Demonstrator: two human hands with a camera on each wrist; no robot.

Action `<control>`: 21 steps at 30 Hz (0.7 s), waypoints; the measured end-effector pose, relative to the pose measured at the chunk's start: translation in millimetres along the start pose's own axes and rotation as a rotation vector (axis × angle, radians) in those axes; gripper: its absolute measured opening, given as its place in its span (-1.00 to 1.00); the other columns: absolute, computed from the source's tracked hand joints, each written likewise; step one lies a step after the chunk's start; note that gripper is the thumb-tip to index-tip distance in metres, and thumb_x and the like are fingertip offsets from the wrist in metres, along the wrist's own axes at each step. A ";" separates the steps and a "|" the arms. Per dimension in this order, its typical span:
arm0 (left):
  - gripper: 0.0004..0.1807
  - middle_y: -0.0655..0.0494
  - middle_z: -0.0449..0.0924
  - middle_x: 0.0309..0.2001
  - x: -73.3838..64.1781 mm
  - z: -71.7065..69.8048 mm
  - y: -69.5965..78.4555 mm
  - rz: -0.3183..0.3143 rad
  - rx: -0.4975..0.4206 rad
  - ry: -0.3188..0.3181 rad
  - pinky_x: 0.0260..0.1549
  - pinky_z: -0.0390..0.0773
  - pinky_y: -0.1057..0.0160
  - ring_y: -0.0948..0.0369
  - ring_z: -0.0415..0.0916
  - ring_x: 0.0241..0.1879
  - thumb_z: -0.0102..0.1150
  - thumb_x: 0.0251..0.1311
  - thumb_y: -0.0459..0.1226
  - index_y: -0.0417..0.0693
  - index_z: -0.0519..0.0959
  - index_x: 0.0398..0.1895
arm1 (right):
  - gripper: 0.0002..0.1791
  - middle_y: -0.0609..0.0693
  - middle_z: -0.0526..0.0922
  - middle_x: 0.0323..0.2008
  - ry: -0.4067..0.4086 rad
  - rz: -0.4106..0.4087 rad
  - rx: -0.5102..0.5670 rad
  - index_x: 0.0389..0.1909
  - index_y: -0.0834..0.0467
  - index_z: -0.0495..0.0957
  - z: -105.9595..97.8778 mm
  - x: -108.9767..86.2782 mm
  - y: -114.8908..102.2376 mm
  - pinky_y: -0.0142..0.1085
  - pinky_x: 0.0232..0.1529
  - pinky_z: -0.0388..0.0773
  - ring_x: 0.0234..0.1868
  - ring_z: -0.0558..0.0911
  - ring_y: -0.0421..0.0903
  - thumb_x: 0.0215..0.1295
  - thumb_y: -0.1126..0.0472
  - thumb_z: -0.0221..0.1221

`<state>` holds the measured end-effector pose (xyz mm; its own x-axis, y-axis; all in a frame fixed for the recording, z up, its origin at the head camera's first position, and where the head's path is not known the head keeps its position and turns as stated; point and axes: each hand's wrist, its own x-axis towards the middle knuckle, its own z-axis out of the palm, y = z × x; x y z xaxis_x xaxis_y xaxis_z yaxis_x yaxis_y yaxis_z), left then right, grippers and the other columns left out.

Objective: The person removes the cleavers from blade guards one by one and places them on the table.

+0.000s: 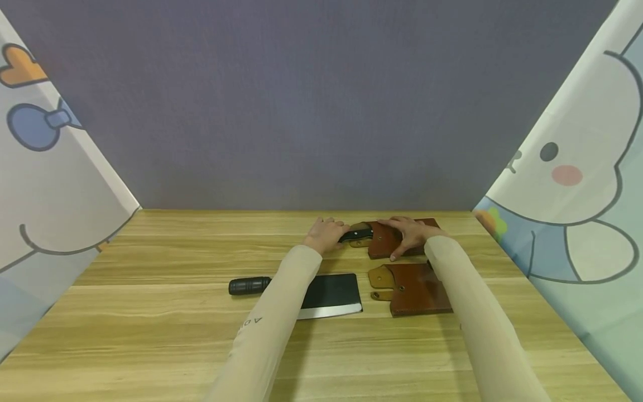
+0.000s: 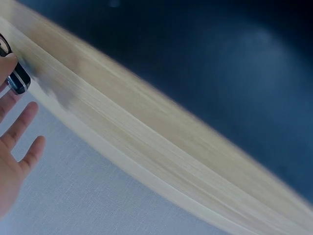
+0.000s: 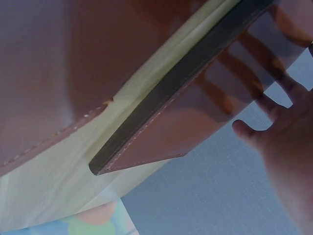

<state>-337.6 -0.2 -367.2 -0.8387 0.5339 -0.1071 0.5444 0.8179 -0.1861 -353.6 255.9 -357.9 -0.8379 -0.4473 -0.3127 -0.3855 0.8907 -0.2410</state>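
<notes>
At the back of the table, a knife's black riveted handle sticks out leftward from a brown leather sheath; its blade is hidden. My left hand pinches the end of that handle between thumb and fingers, while its outer fingers stay spread apart. Over the same sheath lies my right hand, thumb toward the near side. The right wrist view has its fingers spread and fairly straight against the sheath's face. Nearer me lies a cleaver with a dark blade, partly covered by my left forearm.
A second brown leather sheath with an unfastened snap strap lies right of the cleaver, partly under my right forearm. The wooden table meets a grey panel at the back. Cartoon-printed sheets flank both sides.
</notes>
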 end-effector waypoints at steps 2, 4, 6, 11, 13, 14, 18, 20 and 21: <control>-0.33 0.24 0.24 0.32 -0.3 0.3 0.0 -0.001 -0.001 -0.001 0.28 0.16 -0.05 0.13 0.21 0.29 0.08 0.14 0.04 0.25 0.18 0.34 | 0.19 0.28 -0.14 0.40 0.011 -0.015 0.008 0.42 -0.05 -0.08 0.5 -1.5 -0.5 0.42 0.15 -0.13 0.36 -0.11 0.38 -0.22 -0.22 0.38; -0.33 0.23 0.24 0.32 -0.8 0.5 0.1 0.000 -0.003 -0.002 0.28 0.16 -0.05 0.13 0.20 0.30 0.08 0.15 0.03 0.25 0.17 0.35 | 0.18 0.29 -0.13 0.39 0.023 -0.028 0.013 0.42 -0.04 -0.07 1.3 -3.1 -0.4 0.42 0.15 -0.14 0.36 -0.11 0.39 -0.21 -0.22 0.38; -0.33 0.22 0.24 0.32 -1.5 0.4 0.3 0.002 -0.007 -0.001 0.28 0.16 -0.05 0.12 0.20 0.30 0.08 0.15 0.03 0.25 0.17 0.35 | 0.17 0.30 -0.12 0.39 0.037 -0.039 0.014 0.42 -0.04 -0.06 2.3 -4.3 0.0 0.42 0.16 -0.18 0.36 -0.10 0.39 -0.21 -0.21 0.38; -0.33 0.21 0.23 0.33 -3.0 -1.6 -0.1 0.006 -0.018 -0.004 0.27 0.17 -0.06 0.11 0.20 0.30 0.09 0.15 0.01 0.26 0.17 0.35 | 0.16 0.32 -0.06 0.36 0.072 -0.065 0.013 0.42 -0.03 -0.04 3.9 -6.6 0.6 0.41 0.16 -0.14 0.34 -0.07 0.41 -0.21 -0.22 0.37; -0.33 0.20 0.23 0.33 -3.8 -2.9 -0.5 0.008 -0.017 -0.006 0.27 0.18 -0.06 0.11 0.22 0.29 0.09 0.16 0.01 0.26 0.16 0.35 | 0.16 0.31 0.00 0.34 0.097 -0.083 0.003 0.41 -0.02 -0.02 3.9 -7.7 0.6 0.40 0.16 -0.09 0.32 -0.01 0.41 -0.22 -0.22 0.38; -0.33 0.19 0.23 0.32 -4.2 -3.8 -0.6 0.007 -0.017 -0.006 0.27 0.18 -0.05 0.11 0.23 0.28 0.09 0.16 0.01 0.25 0.16 0.35 | 0.16 0.31 0.02 0.33 0.110 -0.092 0.000 0.41 -0.02 0.00 3.8 -8.4 0.5 0.40 0.16 -0.08 0.31 0.01 0.40 -0.23 -0.22 0.38; -0.34 0.17 0.25 0.31 -6.3 -7.2 -1.0 0.005 -0.016 0.000 0.24 0.23 -0.04 0.11 0.27 0.25 0.09 0.16 0.00 0.22 0.16 0.34 | 0.15 0.27 0.10 0.29 0.153 -0.115 -0.026 0.40 -0.02 0.03 3.0 -11.3 -0.3 0.39 0.15 -0.07 0.30 0.07 0.36 -0.24 -0.23 0.39; -0.34 0.17 0.25 0.31 -7.4 -8.6 -1.5 0.003 -0.029 0.001 0.24 0.23 -0.04 0.11 0.27 0.26 0.09 0.17 0.00 0.21 0.16 0.34 | 0.14 0.26 0.10 0.29 0.163 -0.118 -0.036 0.40 -0.02 0.03 2.2 -13.1 -1.4 0.40 0.16 -0.09 0.30 0.07 0.34 -0.23 -0.22 0.38; -0.33 0.16 0.24 0.32 -8.0 -8.9 -1.9 0.004 -0.035 0.002 0.24 0.22 -0.04 0.11 0.26 0.26 0.10 0.17 -0.01 0.20 0.16 0.34 | 0.14 0.26 0.11 0.28 0.167 -0.119 -0.040 0.40 -0.02 0.04 1.5 -13.7 -2.2 0.40 0.16 -0.11 0.30 0.07 0.34 -0.23 -0.22 0.38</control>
<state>-331.9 -4.2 -357.4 -0.8366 0.5375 -0.1058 0.5478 0.8229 -0.1510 -340.8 260.0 -354.5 -0.8364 -0.5332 -0.1268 -0.4983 0.8361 -0.2293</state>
